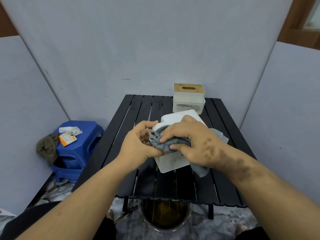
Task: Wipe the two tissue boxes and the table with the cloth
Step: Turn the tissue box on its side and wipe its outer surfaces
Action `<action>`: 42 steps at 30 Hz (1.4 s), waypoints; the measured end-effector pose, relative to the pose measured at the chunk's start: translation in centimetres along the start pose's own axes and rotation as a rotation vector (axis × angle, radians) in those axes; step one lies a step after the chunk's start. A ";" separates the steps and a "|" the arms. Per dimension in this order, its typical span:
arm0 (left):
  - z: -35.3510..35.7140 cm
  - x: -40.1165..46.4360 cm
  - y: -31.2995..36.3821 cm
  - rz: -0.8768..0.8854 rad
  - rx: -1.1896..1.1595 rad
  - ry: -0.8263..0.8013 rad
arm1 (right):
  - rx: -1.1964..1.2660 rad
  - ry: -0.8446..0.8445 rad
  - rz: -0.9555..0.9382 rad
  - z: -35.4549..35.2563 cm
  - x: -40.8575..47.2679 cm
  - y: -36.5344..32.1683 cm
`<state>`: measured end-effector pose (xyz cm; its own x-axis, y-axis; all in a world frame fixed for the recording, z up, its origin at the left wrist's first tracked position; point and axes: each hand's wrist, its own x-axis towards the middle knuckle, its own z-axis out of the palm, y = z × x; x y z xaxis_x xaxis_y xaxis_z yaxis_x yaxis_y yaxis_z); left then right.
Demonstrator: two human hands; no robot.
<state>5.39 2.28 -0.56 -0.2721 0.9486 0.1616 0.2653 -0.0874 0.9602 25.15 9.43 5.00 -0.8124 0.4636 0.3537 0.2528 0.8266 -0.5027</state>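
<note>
Wiping the near white box [170,161] with the grey cloth [161,142], over the black slatted table [121,135].

My right hand [192,142] is curled tight round the bunched cloth, pressing it against the top left of the near box, a loose end hanging past the box's right side. My left hand [140,142] cups that box's left end, fingers bent, thumb beside the cloth. The box is tipped and speckled on its near face. The second box [188,97], with a slotted wooden lid, stands upright just behind it at the table's far edge. A blue stool [81,146] sits left of the table.
</note>
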 end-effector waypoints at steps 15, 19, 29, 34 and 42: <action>0.2 0.1 0.3 -0.010 0.070 -0.005 | -0.206 0.138 0.300 -1.8 1.3 0.3; 0.2 0.2 0.4 -0.014 0.055 -0.029 | -0.194 0.112 0.274 -1.1 2.3 1.1; -1.4 0.1 1.1 -0.044 0.225 -0.110 | -0.030 0.287 0.598 -4.8 -0.9 8.9; -2.1 0.5 2.0 -0.046 0.326 -0.202 | 0.197 0.425 0.494 -6.1 -2.0 8.2; 0.9 2.1 6.5 0.081 0.708 -0.240 | 0.293 0.280 0.421 -5.2 -2.5 6.8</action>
<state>7.37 3.95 5.81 -0.0387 0.9949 0.0932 0.8293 -0.0200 0.5584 31.63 15.58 4.75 -0.4931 0.8330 0.2509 0.3354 0.4482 -0.8286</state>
